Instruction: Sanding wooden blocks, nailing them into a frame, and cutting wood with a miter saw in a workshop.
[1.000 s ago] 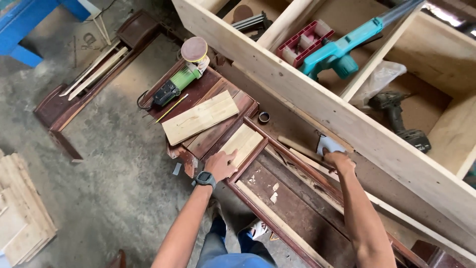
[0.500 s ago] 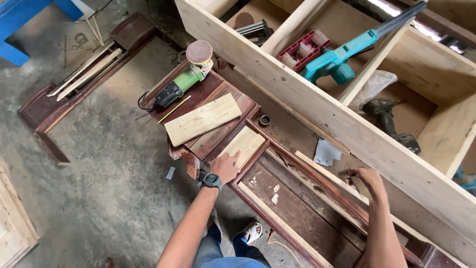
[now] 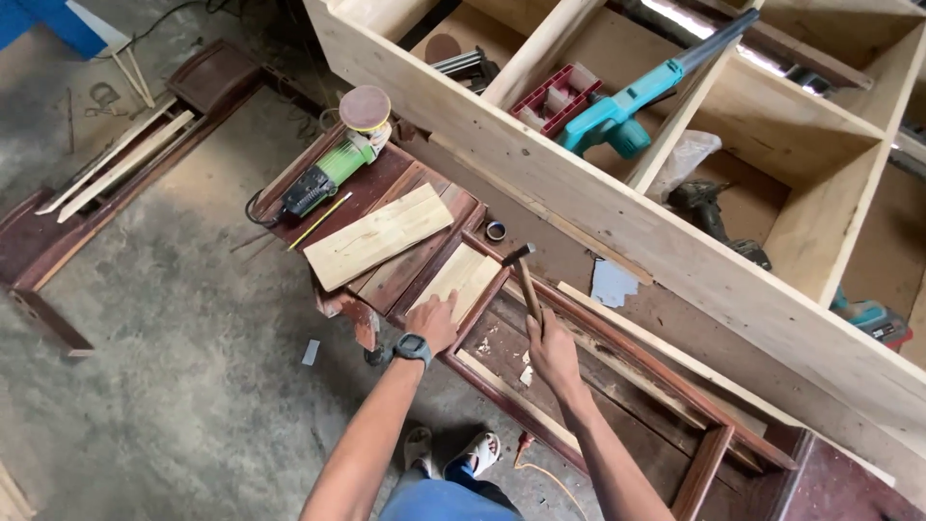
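My left hand [image 3: 436,320], with a black watch on the wrist, presses flat on a small light wood panel [image 3: 466,275] set in a dark red-brown wooden frame [image 3: 617,333]. My right hand [image 3: 554,352] grips the wooden handle of a hammer [image 3: 524,275], whose dark head points up-left above the frame's corner beside the panel. A loose light plank [image 3: 378,235] lies on the dark frame piece just left of the panel.
A green angle grinder with a sanding disc [image 3: 338,159] lies on the dark wood. A big pale wooden shelf unit [image 3: 617,207] holds a teal power tool [image 3: 627,101], a red case [image 3: 558,96] and a drill [image 3: 709,217]. A tape roll [image 3: 496,231] and concrete floor [image 3: 174,338] lie nearby.
My right hand left the paper scrap by the shelf unit, came back left and now holds a hammer over the frame corner. The left hand stayed on the panel.
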